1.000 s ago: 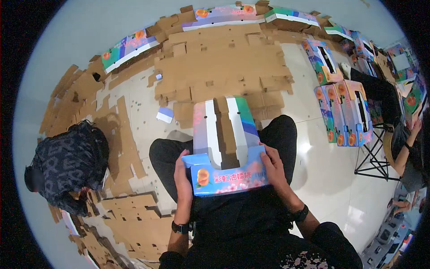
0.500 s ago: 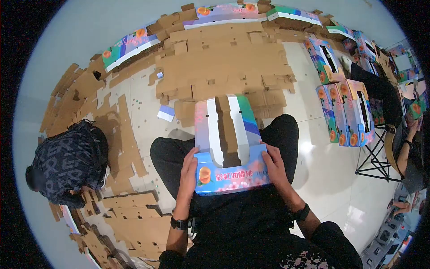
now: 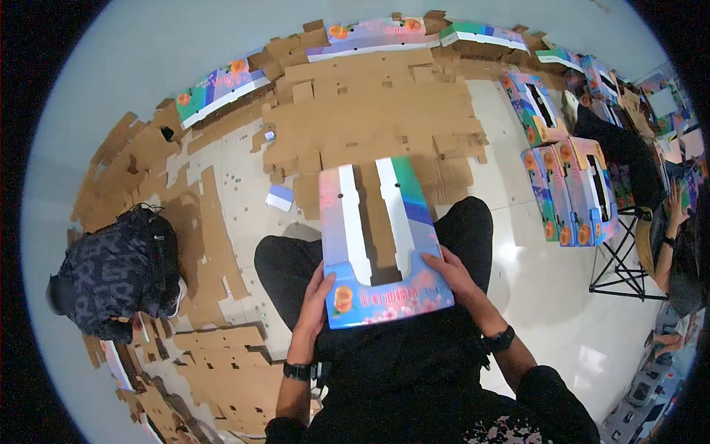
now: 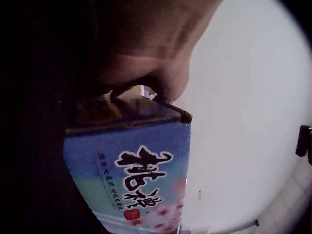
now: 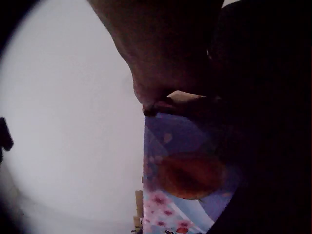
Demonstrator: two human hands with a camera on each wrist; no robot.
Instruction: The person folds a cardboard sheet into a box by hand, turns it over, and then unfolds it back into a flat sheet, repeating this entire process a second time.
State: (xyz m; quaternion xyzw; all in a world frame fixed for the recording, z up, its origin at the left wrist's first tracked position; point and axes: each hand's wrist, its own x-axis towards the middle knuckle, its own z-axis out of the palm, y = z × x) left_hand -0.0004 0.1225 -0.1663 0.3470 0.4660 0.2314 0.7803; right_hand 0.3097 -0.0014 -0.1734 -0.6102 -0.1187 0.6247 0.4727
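A printed cardboard box [image 3: 377, 222] in blue, purple and green, with a peach picture and red characters on its near end panel, lies across my lap and points away from me. My left hand [image 3: 316, 296] holds its near left corner, fingers along the side wall and thumb at the top edge. My right hand [image 3: 450, 272] grips the near right corner from above. In the left wrist view, the left hand [image 4: 146, 63] sits on the box [image 4: 136, 170] at its edge. In the right wrist view, the right hand [image 5: 165, 58] covers the box [image 5: 185, 170] at its peach corner.
Flat brown cardboard blanks [image 3: 370, 111] cover the floor ahead and more are piled at my left [image 3: 222, 362]. A dark backpack [image 3: 118, 274] lies on the left. Assembled printed boxes [image 3: 569, 185] stand in a row on the right, beside a seated person [image 3: 665, 244] and a folding stool [image 3: 621, 259].
The box's near end has tipped down and away, so its front panel looks flatter. Both hands have slid with it and keep their hold on the near corners.
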